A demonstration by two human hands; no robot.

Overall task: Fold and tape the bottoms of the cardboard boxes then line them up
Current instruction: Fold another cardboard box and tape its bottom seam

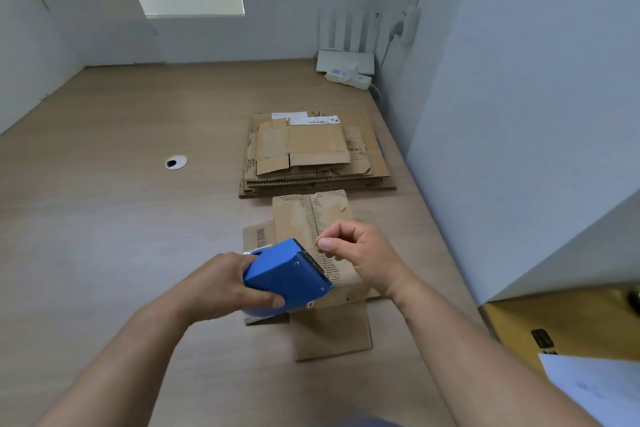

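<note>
A small cardboard box (311,215) stands on the wooden table (104,218) in front of me, its folded bottom facing up with a seam down the middle and flaps spread around it. My left hand (221,284) grips a blue tape dispenser (287,274) whose toothed blade points right over the box. My right hand (360,253) hovers above the seam with thumb and forefinger pinched together; a thin clear tape end may lie between them, but I cannot tell for sure.
A stack of flattened cardboard boxes (311,152) lies just beyond the box. A round cable hole (176,162) is at the left. A white router and power strip (346,69) sit in the far right corner. A yellow surface with paper (588,357) is at the right.
</note>
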